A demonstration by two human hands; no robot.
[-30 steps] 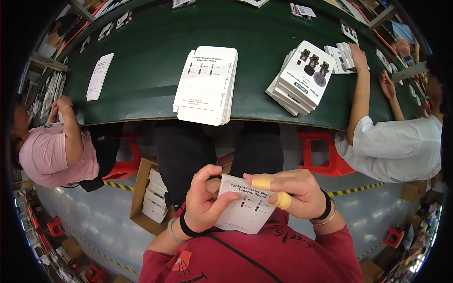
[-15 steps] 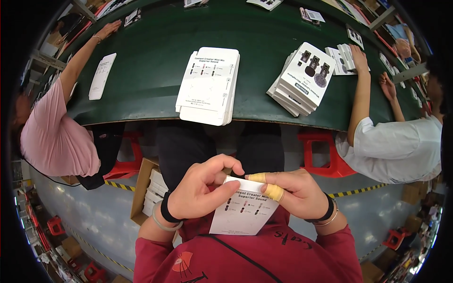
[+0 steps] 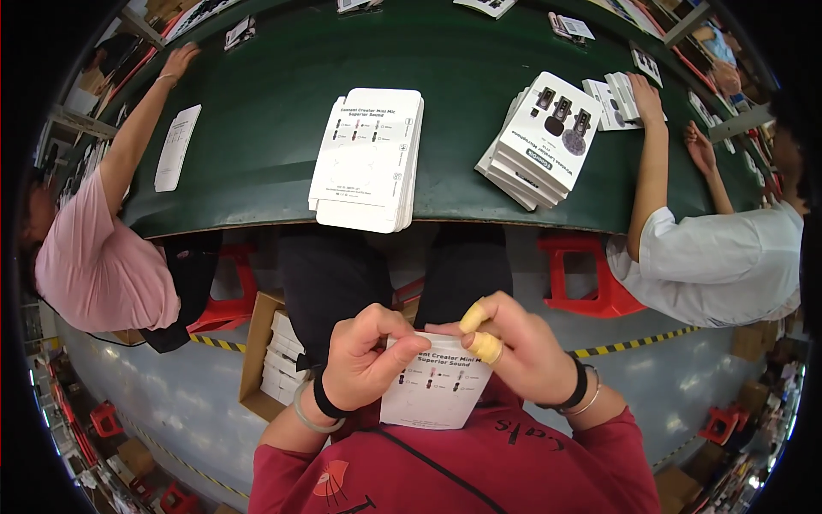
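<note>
A small white printed carton (image 3: 428, 396) stands tilted against my red shirt, in front of my lap. My left hand (image 3: 366, 355) pinches its top left corner between thumb and curled fingers. At the top right corner, my right hand (image 3: 529, 353) grips the carton, its thumb on the printed face. Yellow tape wraps that thumb and the bent index finger. The carton's top edge lies between both hands; fingertips behind it are hidden. Beyond my knees, a stack of flat white printed cartons (image 3: 364, 163) lies on the green table (image 3: 462, 68).
A stack of boxes with pictured microphones (image 3: 548, 128) sits right of the flat cartons. More flat cartons (image 3: 178, 147) lie left. Co-workers sit at both sides, a left arm (image 3: 141, 128) and a right arm (image 3: 652, 163) on the table. An open cardboard box (image 3: 251, 377) holds white boxes by my left leg.
Both hands have come slightly down and left with the carton. My right index finger has bent and lifted off the top edge. The co-worker's arm at left has shifted a little.
</note>
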